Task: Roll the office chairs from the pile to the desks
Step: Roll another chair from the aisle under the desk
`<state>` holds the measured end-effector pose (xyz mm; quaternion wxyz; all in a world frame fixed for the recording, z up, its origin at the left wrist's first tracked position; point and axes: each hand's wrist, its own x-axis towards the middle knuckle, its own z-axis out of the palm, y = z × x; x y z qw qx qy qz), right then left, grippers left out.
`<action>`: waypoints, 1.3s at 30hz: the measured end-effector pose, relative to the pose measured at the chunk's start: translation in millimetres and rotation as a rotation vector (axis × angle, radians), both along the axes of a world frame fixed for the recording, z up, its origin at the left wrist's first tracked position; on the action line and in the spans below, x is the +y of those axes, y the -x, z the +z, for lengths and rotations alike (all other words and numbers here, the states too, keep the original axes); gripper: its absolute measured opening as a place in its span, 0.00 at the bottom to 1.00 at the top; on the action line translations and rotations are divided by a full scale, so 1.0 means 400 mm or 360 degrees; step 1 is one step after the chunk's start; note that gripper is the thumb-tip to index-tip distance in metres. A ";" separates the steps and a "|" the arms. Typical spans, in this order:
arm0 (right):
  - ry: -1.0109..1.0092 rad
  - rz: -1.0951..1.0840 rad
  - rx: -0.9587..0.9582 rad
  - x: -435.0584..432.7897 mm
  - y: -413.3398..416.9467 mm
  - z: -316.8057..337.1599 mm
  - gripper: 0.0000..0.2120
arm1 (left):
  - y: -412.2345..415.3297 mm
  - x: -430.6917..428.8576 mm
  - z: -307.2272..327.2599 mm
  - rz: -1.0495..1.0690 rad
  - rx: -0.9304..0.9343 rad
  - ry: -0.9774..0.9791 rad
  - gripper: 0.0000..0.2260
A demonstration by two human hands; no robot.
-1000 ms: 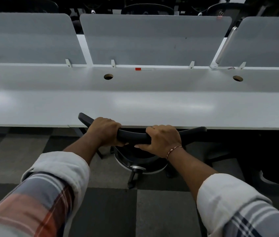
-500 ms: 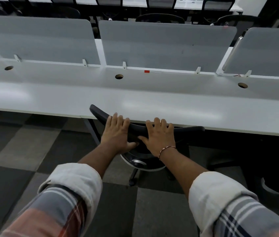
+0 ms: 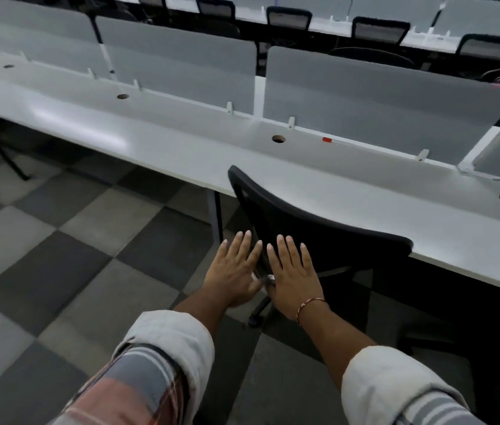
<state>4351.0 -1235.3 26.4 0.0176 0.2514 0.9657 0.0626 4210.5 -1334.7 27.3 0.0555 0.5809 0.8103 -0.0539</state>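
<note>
Both arms reach forward, forearms bare, sleeves (image 3: 169, 348) rolled back below the elbows. Left hand (image 3: 233, 271): back up, fingers straight and slightly spread, just off the left edge of the chair back (image 3: 328, 237); cannot tell whether it touches. Right hand (image 3: 294, 276): flat, fingers straight, over the lower left part of the chair back, near that same edge. Thumbs angle toward each other, tips close together. Thin red thread band (image 3: 310, 304) on the right wrist.
</note>
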 end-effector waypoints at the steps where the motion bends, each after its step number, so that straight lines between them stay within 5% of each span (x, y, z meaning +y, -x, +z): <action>1: 0.0010 0.0037 -0.0033 -0.018 0.007 0.001 0.38 | 0.005 -0.035 -0.009 0.0043 -0.0009 0.0006 0.38; 17: 0.0160 0.0398 -0.0139 -0.412 0.363 -0.038 0.40 | 0.254 -0.554 -0.049 0.0596 -0.0098 -0.0033 0.34; 24: 0.0242 0.0430 -0.0113 -0.612 0.555 -0.066 0.38 | 0.397 -0.777 -0.060 0.0742 -0.0115 -0.0004 0.42; 39: 0.0256 0.1068 -0.0258 -0.856 1.084 -0.139 0.41 | 0.756 -1.089 -0.147 0.1317 -0.0205 0.0056 0.43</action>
